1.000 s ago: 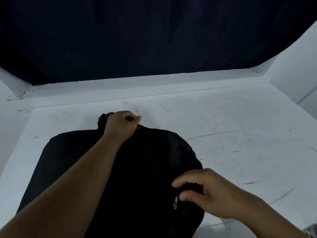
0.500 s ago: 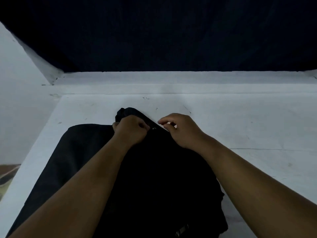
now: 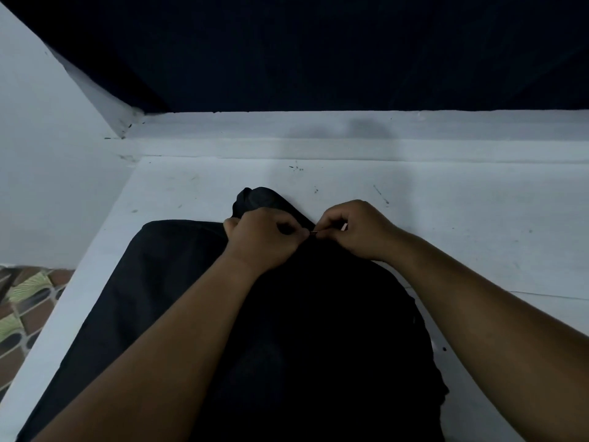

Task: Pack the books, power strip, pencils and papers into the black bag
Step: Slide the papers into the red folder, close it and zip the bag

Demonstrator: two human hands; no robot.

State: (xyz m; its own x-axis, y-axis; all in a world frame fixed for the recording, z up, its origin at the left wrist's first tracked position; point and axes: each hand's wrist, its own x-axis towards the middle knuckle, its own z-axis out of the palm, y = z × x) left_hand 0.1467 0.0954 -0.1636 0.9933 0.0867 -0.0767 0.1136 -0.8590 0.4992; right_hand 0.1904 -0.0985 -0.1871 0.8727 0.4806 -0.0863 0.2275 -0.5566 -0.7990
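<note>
Fingers [image 3: 299, 232] curled on black bag [image 3: 318, 330]

place: home-like room | evidence: white table [image 3: 478, 250], dark curtain [image 3: 318, 52], patterned floor tiles [image 3: 22, 301]

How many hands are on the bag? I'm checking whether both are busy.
2: the left hand grips the far top edge of the black bag; the right hand pinches something small beside it.
</note>
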